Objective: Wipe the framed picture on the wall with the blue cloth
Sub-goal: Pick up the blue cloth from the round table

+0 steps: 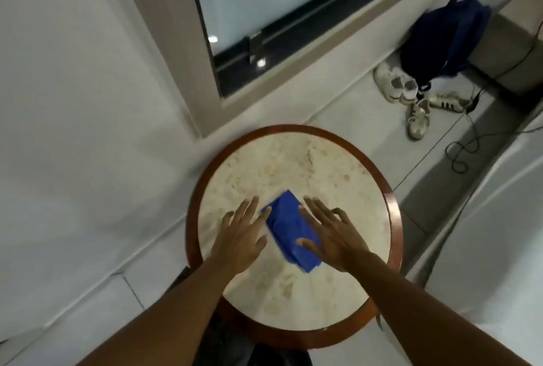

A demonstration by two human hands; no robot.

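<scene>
A folded blue cloth (286, 226) lies on the round marble-topped table (293, 160) with a dark wooden rim. My left hand (241, 233) rests flat on the tabletop just left of the cloth, its fingers spread and its fingertips near the cloth's upper left corner. My right hand (332, 233) lies flat with fingers spread over the cloth's right edge, thumb and forefinger touching the fabric. Neither hand grips the cloth. No framed picture is in view.
A white wall (73, 101) stands at the left, and a dark-framed glass panel (264, 13) behind the table. On the floor at the right lie a dark blue backpack (446, 36), several white shoes (411, 95) and a black cable (464, 148).
</scene>
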